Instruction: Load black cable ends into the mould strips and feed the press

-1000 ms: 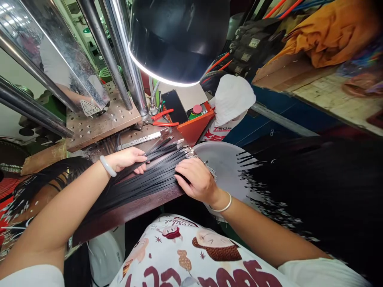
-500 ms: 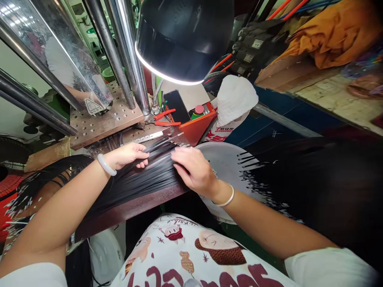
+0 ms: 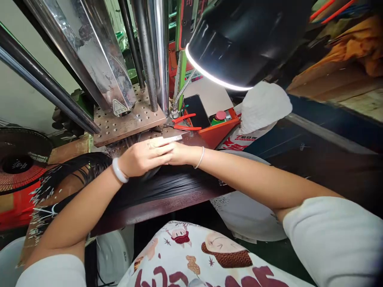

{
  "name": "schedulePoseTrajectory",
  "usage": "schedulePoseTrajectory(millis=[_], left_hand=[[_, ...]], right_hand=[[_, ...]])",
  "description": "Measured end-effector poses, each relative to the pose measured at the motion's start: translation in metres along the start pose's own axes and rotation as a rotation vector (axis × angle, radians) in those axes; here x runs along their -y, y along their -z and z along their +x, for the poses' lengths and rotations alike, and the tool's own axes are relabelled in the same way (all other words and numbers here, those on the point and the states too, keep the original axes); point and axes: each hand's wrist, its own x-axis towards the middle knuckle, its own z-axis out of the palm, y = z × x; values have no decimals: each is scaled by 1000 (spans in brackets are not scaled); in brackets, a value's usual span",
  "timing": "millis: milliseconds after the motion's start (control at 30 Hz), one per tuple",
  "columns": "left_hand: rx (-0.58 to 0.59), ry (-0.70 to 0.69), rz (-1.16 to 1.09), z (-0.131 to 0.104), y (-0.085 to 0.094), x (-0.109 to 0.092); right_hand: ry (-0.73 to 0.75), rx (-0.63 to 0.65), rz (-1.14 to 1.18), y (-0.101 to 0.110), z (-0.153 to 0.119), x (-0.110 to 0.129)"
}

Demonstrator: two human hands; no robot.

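Over the workbench, my left hand (image 3: 143,157) and my right hand (image 3: 179,154) meet and overlap. The left fingers lie closed together across the right hand's fingers and hide them. What sits between the hands is covered. Just below them, long flat black strips (image 3: 176,185) lie side by side along the dark red bench (image 3: 167,205). Behind the hands, a pale ruler-like strip (image 3: 176,138) shows in part. More black strips with light ends (image 3: 89,159) bunch at the left, near my left forearm.
A drilled metal plate (image 3: 128,127) with steel columns (image 3: 146,59) stands behind the hands. A lit black lamp (image 3: 239,44) hangs above. Red-handled pliers (image 3: 187,127), a phone (image 3: 196,109) and an orange box with a red button (image 3: 220,115) are behind. A fan (image 3: 20,163) stands left.
My right hand has moved left off the strips to meet my left hand, whose fingers now cross over it. The camera view has shifted left. The dark strips hanging at the right have left view.
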Motion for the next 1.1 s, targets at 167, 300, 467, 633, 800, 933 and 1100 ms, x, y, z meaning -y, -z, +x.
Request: schedulePoseTrajectory(millis=[167, 300, 467, 633, 800, 933, 1100], left_hand=[[-462, 311, -205, 2, 1, 3], [-440, 438, -228, 0, -8, 11], [-339, 536, -89, -4, -27, 27], [-365, 533, -193, -1, -26, 21], [-395, 592, -267, -2, -26, 13], [-372, 591, -301, -6, -30, 12], [-292, 524, -33, -5, -52, 5]], right_hand=[[-264, 193, -270, -1, 11, -26], [-185, 234, -189, -3, -16, -17], [-295, 174, 96, 3, -37, 9], [-352, -74, 528, -4, -19, 5], [-518, -66, 785, -16, -12, 1], [-565, -101, 774, -12, -22, 0], [-391, -129, 447, -2, -46, 0]])
